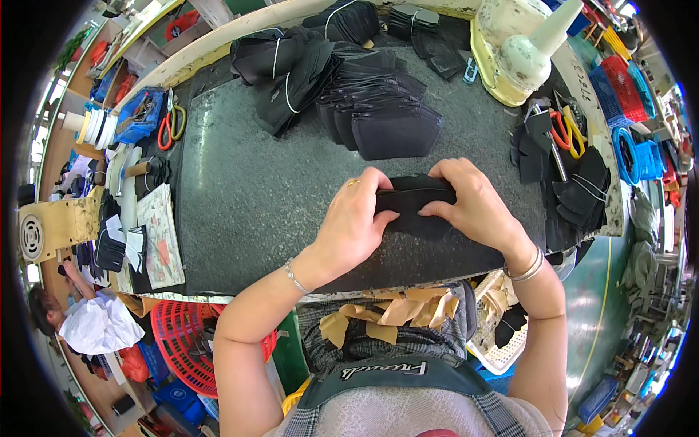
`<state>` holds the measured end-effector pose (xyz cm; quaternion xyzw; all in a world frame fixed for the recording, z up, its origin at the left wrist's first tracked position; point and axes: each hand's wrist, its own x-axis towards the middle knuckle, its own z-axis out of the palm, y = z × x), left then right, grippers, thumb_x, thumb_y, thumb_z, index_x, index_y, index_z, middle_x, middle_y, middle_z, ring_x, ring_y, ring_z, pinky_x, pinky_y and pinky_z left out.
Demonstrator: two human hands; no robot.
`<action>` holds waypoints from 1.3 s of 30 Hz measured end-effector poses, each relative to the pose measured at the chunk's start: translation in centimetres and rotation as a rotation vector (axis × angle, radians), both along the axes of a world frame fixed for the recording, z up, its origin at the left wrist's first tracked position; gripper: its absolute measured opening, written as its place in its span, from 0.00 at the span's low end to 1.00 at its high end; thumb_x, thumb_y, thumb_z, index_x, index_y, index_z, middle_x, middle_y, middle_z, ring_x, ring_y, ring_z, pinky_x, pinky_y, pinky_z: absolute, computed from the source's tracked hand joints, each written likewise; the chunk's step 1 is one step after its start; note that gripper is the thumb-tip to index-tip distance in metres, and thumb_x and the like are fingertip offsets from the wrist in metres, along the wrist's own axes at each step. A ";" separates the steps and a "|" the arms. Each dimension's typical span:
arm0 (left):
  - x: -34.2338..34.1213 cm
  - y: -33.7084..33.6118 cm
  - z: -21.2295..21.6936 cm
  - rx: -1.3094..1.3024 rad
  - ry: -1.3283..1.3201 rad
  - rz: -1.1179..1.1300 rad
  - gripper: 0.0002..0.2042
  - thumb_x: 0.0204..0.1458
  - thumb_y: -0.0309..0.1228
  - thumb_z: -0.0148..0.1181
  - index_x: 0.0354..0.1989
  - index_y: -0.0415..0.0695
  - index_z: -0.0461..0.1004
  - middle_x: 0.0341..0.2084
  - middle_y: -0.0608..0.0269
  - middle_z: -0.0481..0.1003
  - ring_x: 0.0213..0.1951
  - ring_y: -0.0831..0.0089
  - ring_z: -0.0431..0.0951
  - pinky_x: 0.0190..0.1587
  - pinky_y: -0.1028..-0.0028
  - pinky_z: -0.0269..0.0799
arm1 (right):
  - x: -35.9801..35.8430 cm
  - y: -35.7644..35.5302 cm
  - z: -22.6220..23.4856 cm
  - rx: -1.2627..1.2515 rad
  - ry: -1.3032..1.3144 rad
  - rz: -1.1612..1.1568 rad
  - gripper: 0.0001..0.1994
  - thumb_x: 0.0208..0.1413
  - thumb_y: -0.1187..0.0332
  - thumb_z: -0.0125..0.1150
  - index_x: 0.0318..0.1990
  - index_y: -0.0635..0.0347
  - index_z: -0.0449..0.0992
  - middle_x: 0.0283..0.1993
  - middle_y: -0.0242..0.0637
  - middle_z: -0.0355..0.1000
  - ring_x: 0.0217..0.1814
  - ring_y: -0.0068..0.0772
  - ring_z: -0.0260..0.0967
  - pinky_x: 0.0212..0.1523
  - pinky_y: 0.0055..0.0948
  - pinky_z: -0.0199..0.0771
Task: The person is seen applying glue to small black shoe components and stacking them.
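Nearest, past the near edge of the worktop [240, 204], well on the near side of the fanned stack of black pieces [397, 135], lie tan paper scraps [397, 312]; just on the near side of that stack, over the worktop, the left hand [349, 222] and right hand [477, 207] hold a black piece [416, 227] between them; each grip is narrow, pinching one end, thumb on the near face, fingers curled over behind; the step in hand appears to be folding or pressing its edge, and the next move seems to call for an even pinch at both ends; beyond the stack, to its left, lie banded black bundles [309, 73]; beyond it, to its right, stands a white bottle [523, 62].

Most fingertips are hidden behind the piece; whether it is one folded sheet or several layers is hard to make out; far left of the stack, a person in white [102, 322] is too small to read clearly.
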<state>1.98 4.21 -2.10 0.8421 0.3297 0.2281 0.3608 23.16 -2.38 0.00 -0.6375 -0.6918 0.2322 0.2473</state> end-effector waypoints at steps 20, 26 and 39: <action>-0.6 6.9 -1.2 0.129 -0.161 0.272 0.64 0.27 0.27 0.82 0.70 0.37 0.36 0.55 0.41 0.56 0.58 0.48 0.60 0.64 0.57 0.56 | 0.0 7.2 -1.9 0.297 -0.031 -0.088 0.40 0.32 0.69 0.79 0.56 0.66 0.62 0.52 0.50 0.63 0.57 0.54 0.59 0.60 0.43 0.62; -0.7 6.9 -0.7 0.134 -0.150 0.271 0.58 0.26 0.26 0.82 0.67 0.39 0.44 0.53 0.46 0.57 0.55 0.53 0.60 0.61 0.60 0.60 | -0.9 6.2 -2.0 0.206 0.124 -0.134 0.37 0.33 0.70 0.78 0.53 0.65 0.64 0.50 0.49 0.66 0.54 0.52 0.64 0.56 0.42 0.66; -3.1 4.1 -0.6 -0.037 -0.382 0.258 0.61 0.30 0.23 0.80 0.69 0.41 0.35 0.57 0.47 0.61 0.57 0.58 0.67 0.61 0.63 0.65 | -3.5 2.8 -1.0 0.245 0.207 0.002 0.25 0.42 0.74 0.73 0.48 0.64 0.66 0.38 0.47 0.75 0.40 0.45 0.76 0.42 0.35 0.75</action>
